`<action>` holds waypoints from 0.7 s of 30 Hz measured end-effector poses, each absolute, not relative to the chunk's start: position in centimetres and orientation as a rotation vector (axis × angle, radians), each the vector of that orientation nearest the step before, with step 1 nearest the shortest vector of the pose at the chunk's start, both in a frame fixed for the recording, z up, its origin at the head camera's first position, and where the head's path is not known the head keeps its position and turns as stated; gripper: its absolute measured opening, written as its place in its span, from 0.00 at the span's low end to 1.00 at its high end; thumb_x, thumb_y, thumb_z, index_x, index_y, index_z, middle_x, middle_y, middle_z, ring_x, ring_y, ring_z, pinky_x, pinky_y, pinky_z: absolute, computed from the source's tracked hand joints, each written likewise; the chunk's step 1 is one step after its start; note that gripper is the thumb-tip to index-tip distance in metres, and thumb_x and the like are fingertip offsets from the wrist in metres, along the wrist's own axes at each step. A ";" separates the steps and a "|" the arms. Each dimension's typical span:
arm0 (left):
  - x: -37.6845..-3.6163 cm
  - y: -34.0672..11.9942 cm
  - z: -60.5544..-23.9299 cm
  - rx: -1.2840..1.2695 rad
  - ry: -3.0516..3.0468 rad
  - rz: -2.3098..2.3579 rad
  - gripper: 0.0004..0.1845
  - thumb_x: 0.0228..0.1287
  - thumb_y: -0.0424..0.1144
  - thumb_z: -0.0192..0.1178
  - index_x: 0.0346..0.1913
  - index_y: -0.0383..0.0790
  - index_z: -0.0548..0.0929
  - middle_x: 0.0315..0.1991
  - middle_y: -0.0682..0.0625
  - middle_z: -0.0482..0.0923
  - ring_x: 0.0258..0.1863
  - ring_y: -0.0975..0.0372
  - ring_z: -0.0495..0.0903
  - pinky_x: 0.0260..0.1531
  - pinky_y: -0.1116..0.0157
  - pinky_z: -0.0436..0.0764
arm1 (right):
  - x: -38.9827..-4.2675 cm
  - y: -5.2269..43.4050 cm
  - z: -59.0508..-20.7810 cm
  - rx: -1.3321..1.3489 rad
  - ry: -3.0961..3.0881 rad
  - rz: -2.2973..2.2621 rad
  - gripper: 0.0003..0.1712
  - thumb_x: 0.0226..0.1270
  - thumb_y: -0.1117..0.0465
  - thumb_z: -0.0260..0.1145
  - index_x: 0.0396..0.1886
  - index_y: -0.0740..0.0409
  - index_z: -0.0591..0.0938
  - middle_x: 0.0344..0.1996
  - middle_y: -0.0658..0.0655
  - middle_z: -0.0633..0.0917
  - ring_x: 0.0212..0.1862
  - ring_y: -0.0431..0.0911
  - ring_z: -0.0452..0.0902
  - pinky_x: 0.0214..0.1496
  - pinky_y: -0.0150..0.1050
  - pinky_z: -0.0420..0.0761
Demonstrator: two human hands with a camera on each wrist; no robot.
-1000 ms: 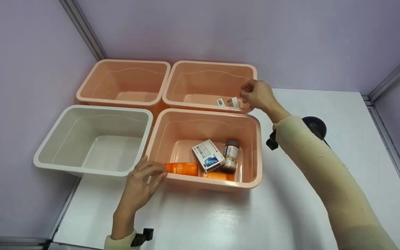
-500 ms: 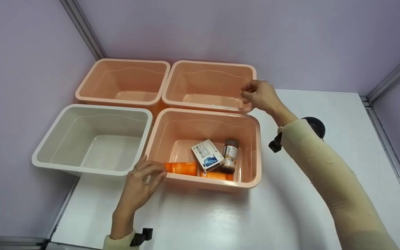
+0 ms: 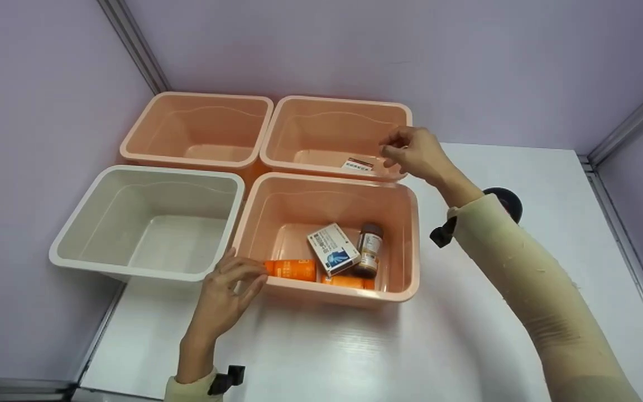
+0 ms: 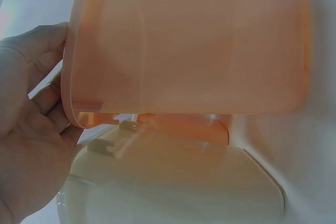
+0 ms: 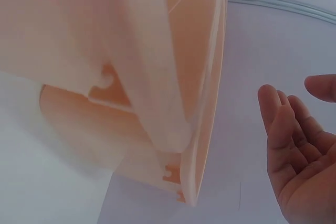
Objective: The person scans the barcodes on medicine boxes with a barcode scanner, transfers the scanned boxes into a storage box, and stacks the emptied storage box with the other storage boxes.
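At the front left corner of the near peach bin [image 3: 413, 251], my left hand [image 3: 224, 296] grips the rim; the left wrist view shows the thumb on one side of that bin's edge and the fingers on the other. My right hand [image 3: 413, 153] hovers over the right end of the far right peach bin [image 3: 344, 100]. In the right wrist view its thumb and fingers stand apart with nothing between them. A small white box [image 3: 358, 164] with printing lies in that bin, partly hidden by the front rim.
The near peach bin holds a white-and-blue medicine box [image 3: 334, 249], a dark-capped bottle [image 3: 370, 249] and two orange containers [image 3: 293, 270]. A grey-white bin [image 3: 148, 273] and another peach bin [image 3: 196, 96] stand left. A round black object [image 3: 504, 202] sits behind the right sleeve.
The small white box in the far right bin dropped nearly out of sight behind the rim, then reappeared lying differently. My right hand shifted slightly; the left kept its place.
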State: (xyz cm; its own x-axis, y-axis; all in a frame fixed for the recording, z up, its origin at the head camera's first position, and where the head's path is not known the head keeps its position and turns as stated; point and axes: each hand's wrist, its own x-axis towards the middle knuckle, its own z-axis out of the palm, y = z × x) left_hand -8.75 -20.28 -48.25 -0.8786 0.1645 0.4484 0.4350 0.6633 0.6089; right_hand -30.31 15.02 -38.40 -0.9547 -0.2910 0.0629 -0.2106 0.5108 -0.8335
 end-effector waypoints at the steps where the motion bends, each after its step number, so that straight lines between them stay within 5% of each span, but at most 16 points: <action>1: -8.8 -20.3 -48.2 -0.479 -2.517 -1.058 0.05 0.59 0.44 0.64 0.35 0.49 0.86 0.37 0.61 0.82 0.42 0.66 0.81 0.74 0.58 0.59 | -30.2 14.8 -38.2 -0.446 2.655 -1.441 0.10 0.64 0.55 0.62 0.40 0.56 0.81 0.34 0.56 0.83 0.32 0.47 0.84 0.23 0.36 0.84; 9: -8.8 -20.2 -48.4 -0.493 -2.485 -1.058 0.04 0.59 0.42 0.65 0.35 0.47 0.86 0.36 0.62 0.82 0.40 0.67 0.81 0.73 0.57 0.61 | -29.3 13.4 -37.3 -0.468 2.623 -1.429 0.11 0.65 0.53 0.62 0.40 0.54 0.81 0.32 0.53 0.83 0.31 0.43 0.84 0.24 0.36 0.84; 21: -8.8 -20.6 -48.3 -0.482 -2.503 -1.091 0.04 0.59 0.43 0.65 0.36 0.50 0.86 0.35 0.60 0.82 0.39 0.67 0.81 0.74 0.57 0.59 | -28.0 10.5 -36.9 -0.559 2.578 -1.391 0.10 0.63 0.53 0.64 0.39 0.54 0.82 0.33 0.55 0.85 0.34 0.51 0.84 0.26 0.35 0.85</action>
State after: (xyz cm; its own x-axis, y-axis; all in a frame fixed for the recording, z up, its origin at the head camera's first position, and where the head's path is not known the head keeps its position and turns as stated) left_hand -8.84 -20.57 -48.31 -0.8745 0.1614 0.4575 0.4450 0.6423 0.6240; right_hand -27.99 10.47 -36.92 -0.9174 -0.3963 0.0365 -0.2480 0.4975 -0.8313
